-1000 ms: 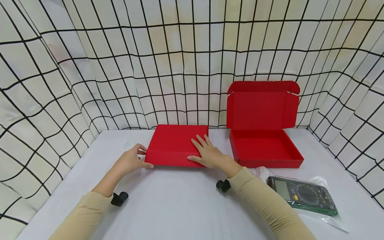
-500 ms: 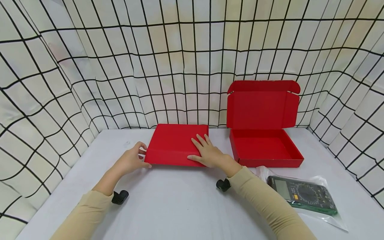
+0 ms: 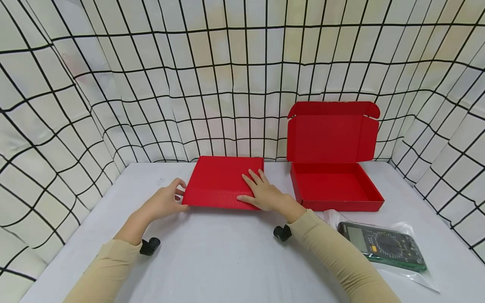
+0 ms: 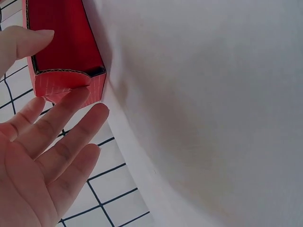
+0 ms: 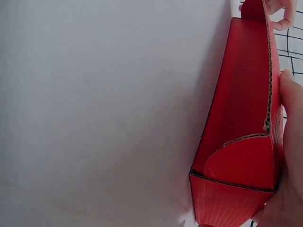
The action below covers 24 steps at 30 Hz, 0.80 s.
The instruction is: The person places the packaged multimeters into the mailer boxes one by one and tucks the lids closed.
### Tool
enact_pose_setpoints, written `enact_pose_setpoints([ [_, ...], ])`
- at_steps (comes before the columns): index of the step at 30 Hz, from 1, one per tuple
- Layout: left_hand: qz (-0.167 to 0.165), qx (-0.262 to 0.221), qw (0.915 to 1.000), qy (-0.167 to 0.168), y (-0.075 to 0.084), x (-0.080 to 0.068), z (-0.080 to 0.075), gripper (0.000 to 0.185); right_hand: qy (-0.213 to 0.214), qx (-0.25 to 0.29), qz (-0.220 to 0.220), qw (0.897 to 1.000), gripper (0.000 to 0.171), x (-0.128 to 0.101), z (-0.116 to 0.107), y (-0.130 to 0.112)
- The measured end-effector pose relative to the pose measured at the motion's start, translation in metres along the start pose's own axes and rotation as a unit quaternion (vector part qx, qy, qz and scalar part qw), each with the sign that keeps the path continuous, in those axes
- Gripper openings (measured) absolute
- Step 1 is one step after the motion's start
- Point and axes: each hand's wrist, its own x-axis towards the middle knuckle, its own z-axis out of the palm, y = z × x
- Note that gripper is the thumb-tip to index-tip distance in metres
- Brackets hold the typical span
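Observation:
A red cardboard box (image 3: 216, 174) lies with its lid down at the back middle of the table. Along its front, the lid's flap stands out, with its raw corrugated edge and a curved ear (image 5: 241, 158) showing in the right wrist view. My right hand (image 3: 264, 196) rests on the lid's right part, fingers spread. At the left end, my left hand (image 3: 165, 201) has extended fingertips at a small curved flap (image 4: 61, 82), and its thumb is near the front corner. The left wrist view shows the dark red inside of the box through the gap.
To the right stands a second red box (image 3: 337, 206), its lid upright. In front of it lies a multimeter (image 3: 382, 245) in a clear plastic bag (image 3: 411, 273). White cloth with a black grid (image 3: 242, 80) surrounds the white table (image 3: 227, 261).
My left thumb has drawn back slightly to the left from the box's front edge. The lid's front flap has tipped up a little. The right hand has stayed in place.

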Motion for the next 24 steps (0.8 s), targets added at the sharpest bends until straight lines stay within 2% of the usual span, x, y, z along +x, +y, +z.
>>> enact_pose_setpoints([
  [11, -0.031, -0.002, 0.9992, -0.024, 0.0039, 0.0, -0.006, 0.052, -0.013, 0.001, -0.001, 1.0, 0.086, 0.0008, -0.0032, 0.0008],
  [24, -0.025, 0.009, 0.9992, -0.031, 0.0052, -0.0018, -0.0083, 0.05, -0.023, 0.012, -0.009, 1.0, 0.084, 0.0008, -0.0064, 0.0033],
])
